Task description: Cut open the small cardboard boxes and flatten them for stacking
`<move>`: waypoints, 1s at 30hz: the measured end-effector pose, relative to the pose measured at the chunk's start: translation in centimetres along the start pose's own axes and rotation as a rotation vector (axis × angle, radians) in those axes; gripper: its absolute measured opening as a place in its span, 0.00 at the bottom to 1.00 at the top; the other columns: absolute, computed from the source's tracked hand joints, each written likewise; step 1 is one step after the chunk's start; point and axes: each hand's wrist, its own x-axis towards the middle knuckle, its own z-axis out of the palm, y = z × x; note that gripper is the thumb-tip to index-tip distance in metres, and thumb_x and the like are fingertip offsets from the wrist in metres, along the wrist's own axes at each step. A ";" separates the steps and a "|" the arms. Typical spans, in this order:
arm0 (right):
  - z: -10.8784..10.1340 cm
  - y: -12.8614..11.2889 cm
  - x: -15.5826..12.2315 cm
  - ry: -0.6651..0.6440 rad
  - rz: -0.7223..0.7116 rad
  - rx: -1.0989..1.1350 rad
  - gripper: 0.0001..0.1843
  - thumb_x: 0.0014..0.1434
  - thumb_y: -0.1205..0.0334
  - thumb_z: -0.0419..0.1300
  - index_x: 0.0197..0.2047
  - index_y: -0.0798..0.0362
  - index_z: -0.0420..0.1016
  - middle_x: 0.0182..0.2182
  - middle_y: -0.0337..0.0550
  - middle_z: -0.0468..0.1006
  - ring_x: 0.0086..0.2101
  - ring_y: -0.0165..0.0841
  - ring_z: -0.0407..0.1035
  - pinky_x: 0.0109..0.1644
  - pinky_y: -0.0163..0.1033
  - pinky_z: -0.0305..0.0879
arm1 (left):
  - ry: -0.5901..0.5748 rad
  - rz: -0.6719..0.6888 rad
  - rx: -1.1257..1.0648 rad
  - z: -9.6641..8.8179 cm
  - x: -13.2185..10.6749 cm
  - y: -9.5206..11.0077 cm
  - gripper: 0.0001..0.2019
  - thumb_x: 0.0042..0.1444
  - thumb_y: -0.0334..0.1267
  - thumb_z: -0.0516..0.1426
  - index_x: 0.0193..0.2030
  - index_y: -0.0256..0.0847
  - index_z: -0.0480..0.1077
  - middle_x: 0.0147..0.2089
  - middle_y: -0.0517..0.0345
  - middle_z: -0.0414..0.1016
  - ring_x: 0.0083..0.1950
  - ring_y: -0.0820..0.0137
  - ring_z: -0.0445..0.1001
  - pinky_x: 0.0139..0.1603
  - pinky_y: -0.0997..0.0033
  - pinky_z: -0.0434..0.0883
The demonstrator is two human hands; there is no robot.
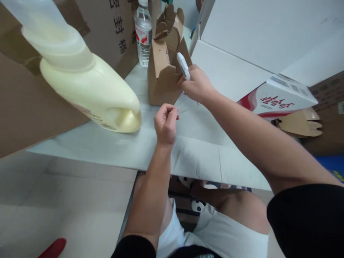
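My right hand (195, 85) is closed round a white pen-shaped tool (183, 65) whose top sticks up beside a small brown cardboard box (162, 75) with notched open flaps. The hand rests against the box's right side. My left hand (165, 122) hovers just in front of the box over the white table (113, 143), fingers curled in a loose pinch; I cannot make out anything between them. A large pale yellow plastic jug (91, 89) lies tilted on the table to the left, its neck pointing up and left.
A clear water bottle (143, 34) stands behind the small box. Big brown cartons (113, 28) with black characters line the left and back. A white box (242, 43) and a red-and-white carton (276, 98) sit right. Flat brown cardboard cut-outs (301, 125) lie under that carton.
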 end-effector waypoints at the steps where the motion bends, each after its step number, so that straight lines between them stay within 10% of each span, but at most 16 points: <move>1: -0.5 -0.1 -0.9 -0.002 0.026 -0.038 0.07 0.63 0.65 0.58 0.33 0.53 0.75 0.44 0.47 0.77 0.46 0.43 0.78 0.58 0.54 0.76 | 0.056 0.102 0.063 0.0 -0.2 0.2 0.09 0.58 0.35 0.58 0.27 0.42 0.66 0.26 0.61 0.62 0.30 0.71 0.63 0.36 0.70 0.65; 7: -5.3 -2.2 -10.3 0.153 -0.153 -0.125 0.10 0.55 0.72 0.58 0.31 0.51 0.79 0.44 0.45 0.81 0.40 0.38 0.77 0.50 0.48 0.78 | 0.142 0.562 0.294 -1.0 -1.0 0.3 0.09 0.66 0.37 0.56 0.32 0.43 0.68 0.29 0.61 0.65 0.33 0.70 0.66 0.38 0.68 0.66; 12: -9.9 -3.8 -21.1 0.054 -0.463 -0.061 0.12 0.60 0.76 0.57 0.37 0.51 0.78 0.37 0.44 0.78 0.35 0.31 0.76 0.36 0.37 0.74 | -0.047 0.652 0.502 -2.2 -0.3 -0.6 0.17 0.70 0.54 0.55 0.51 0.48 0.79 0.53 0.51 0.71 0.58 0.58 0.72 0.59 0.55 0.72; 16: -11.2 -5.1 -27.8 0.039 -0.252 -0.083 0.14 0.61 0.78 0.57 0.38 0.50 0.77 0.39 0.44 0.78 0.32 0.30 0.75 0.32 0.38 0.71 | -0.244 0.633 0.664 -1.5 -0.2 -1.7 0.20 0.68 0.59 0.56 0.51 0.51 0.82 0.71 0.51 0.61 0.76 0.46 0.58 0.77 0.40 0.59; 24: -10.7 -2.5 -30.2 0.121 -0.041 0.027 0.13 0.63 0.75 0.56 0.35 0.48 0.76 0.40 0.44 0.80 0.32 0.33 0.76 0.33 0.41 0.72 | -0.317 0.643 0.535 0.5 -0.3 -3.5 0.24 0.65 0.66 0.55 0.40 0.46 0.72 0.68 0.52 0.61 0.71 0.51 0.63 0.76 0.45 0.63; 30: -7.8 2.1 -30.5 0.326 -0.066 0.168 0.15 0.65 0.74 0.59 0.47 0.47 0.82 0.58 0.49 0.75 0.28 0.26 0.72 0.31 0.40 0.75 | -0.196 0.626 0.357 1.1 0.4 -4.3 0.32 0.54 0.75 0.55 0.38 0.45 0.57 0.58 0.54 0.55 0.54 0.56 0.72 0.64 0.43 0.72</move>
